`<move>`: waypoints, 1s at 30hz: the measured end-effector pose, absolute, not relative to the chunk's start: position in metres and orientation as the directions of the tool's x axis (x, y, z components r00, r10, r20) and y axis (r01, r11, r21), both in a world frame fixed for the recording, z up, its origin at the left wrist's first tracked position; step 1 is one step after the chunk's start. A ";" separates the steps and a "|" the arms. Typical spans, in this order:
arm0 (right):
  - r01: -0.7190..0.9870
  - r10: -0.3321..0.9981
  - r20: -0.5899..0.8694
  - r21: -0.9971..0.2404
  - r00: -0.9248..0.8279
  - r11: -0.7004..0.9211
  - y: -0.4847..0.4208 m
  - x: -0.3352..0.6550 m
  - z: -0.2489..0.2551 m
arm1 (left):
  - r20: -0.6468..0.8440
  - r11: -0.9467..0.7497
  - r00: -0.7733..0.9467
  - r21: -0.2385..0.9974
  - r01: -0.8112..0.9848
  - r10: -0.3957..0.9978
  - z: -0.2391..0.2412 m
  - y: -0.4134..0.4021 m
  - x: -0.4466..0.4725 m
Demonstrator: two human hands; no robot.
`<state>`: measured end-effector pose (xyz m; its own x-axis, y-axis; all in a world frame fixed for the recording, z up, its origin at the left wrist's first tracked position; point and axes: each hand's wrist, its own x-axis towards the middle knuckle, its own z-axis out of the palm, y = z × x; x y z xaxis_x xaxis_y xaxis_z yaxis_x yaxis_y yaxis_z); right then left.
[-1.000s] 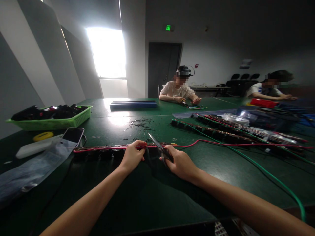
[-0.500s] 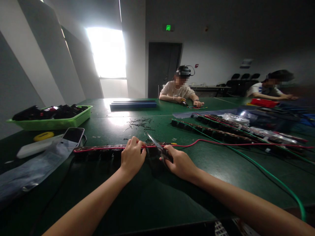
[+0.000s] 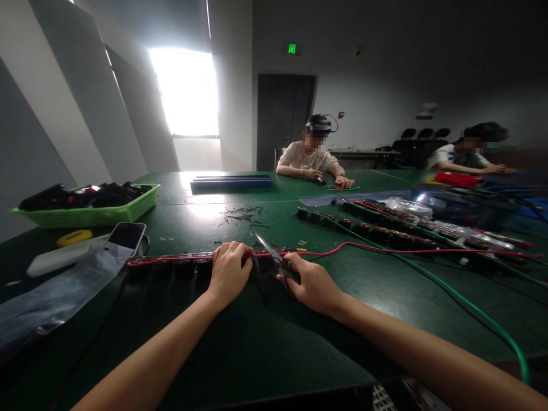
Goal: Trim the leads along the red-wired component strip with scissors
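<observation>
A long black strip (image 3: 171,268) of joined parts lies crosswise in front of me, with a red wire (image 3: 329,253) running along its top and off to the right. My left hand (image 3: 231,271) is closed over the strip and wire, its fingertips partly hidden behind the knuckles. In my right hand (image 3: 310,282) is a pair of scissors (image 3: 269,250), the handles in my fingers and the blades pointing up and left across the strip. A thin dark tail (image 3: 259,277) hangs between the two hands. Small cut dark strips (image 3: 242,214) lie scattered beyond the strip.
At the left stand a green basket (image 3: 92,216) of black parts, a phone (image 3: 126,237) and a plastic bag (image 3: 64,297). More wired strips (image 3: 377,231) lie at the right, with a green wire (image 3: 479,312) curving forward. Blue bars (image 3: 231,182) lie farther back. Two people sit across the table.
My left hand has tipped slightly lower, its knuckles flatter over the strip. The right hand and scissors stay almost in place. The view has shifted a little.
</observation>
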<state>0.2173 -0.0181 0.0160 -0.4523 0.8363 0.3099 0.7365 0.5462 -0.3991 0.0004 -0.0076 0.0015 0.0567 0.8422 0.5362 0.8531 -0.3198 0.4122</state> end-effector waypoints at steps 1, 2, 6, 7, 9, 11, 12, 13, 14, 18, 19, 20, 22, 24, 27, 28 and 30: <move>0.736 0.836 0.311 -0.400 -0.452 0.546 -0.018 0.217 0.016 | 0.534 -0.319 0.058 0.410 0.855 0.843 0.002 -0.007 0.000; 0.736 0.836 0.311 -0.400 -0.451 0.546 -0.018 0.217 0.016 | 0.533 -0.317 0.060 0.406 0.857 0.844 0.002 -0.007 0.000; 0.735 0.837 0.308 -0.403 -0.452 0.545 -0.018 0.217 0.017 | 0.533 -0.311 0.065 0.386 0.869 0.844 0.001 -0.006 0.000; 0.734 0.837 0.308 -0.404 -0.453 0.546 -0.018 0.217 0.017 | 0.533 -0.309 0.066 0.381 0.871 0.843 0.001 -0.006 0.000; 0.730 0.835 0.308 -0.407 -0.455 0.548 -0.018 0.217 0.016 | 0.536 -0.307 0.067 0.373 0.875 0.842 0.000 -0.006 0.000; 0.729 0.835 0.308 -0.409 -0.457 0.549 -0.018 0.217 0.016 | 0.544 -0.311 0.069 0.368 0.876 0.836 -0.001 -0.006 0.000; 0.728 0.834 0.307 -0.408 -0.459 0.550 -0.018 0.217 0.016 | 0.549 -0.317 0.072 0.367 0.875 0.833 -0.002 -0.006 0.001; 0.728 0.834 0.305 -0.407 -0.461 0.551 -0.018 0.217 0.016 | 0.555 -0.324 0.075 0.366 0.872 0.828 -0.003 -0.005 0.001; 0.728 0.833 0.304 -0.407 -0.462 0.552 -0.018 0.217 0.016 | 0.561 -0.332 0.079 0.366 0.869 0.824 -0.004 -0.005 0.001; 0.728 0.835 0.298 -0.411 -0.462 0.549 -0.018 0.217 0.017 | 0.568 -0.349 0.085 0.374 0.860 0.819 -0.006 -0.003 0.001; 0.728 0.835 0.299 -0.412 -0.461 0.549 -0.018 0.217 0.017 | 0.565 -0.347 0.084 0.377 0.859 0.821 -0.007 -0.003 0.001; 0.727 0.835 0.300 -0.412 -0.461 0.549 -0.018 0.217 0.017 | 0.561 -0.345 0.084 0.380 0.858 0.824 -0.007 -0.002 0.000; 0.726 0.834 0.302 -0.412 -0.461 0.551 -0.018 0.217 0.016 | 0.555 -0.338 0.079 0.382 0.860 0.828 -0.006 -0.002 0.000; 0.726 0.833 0.302 -0.410 -0.464 0.552 -0.018 0.217 0.016 | 0.551 -0.331 0.077 0.379 0.864 0.831 -0.005 -0.002 0.000; 0.725 0.830 0.300 -0.406 -0.470 0.557 -0.018 0.217 0.016 | 0.551 -0.330 0.087 0.359 0.873 0.830 -0.003 -0.003 0.001; 0.725 0.829 0.300 -0.404 -0.472 0.558 -0.018 0.217 0.016 | 0.553 -0.333 0.094 0.350 0.876 0.828 -0.002 -0.004 0.002; 0.723 0.827 0.303 -0.401 -0.475 0.562 -0.018 0.218 0.015 | 0.556 -0.338 0.106 0.334 0.880 0.824 -0.001 -0.005 0.003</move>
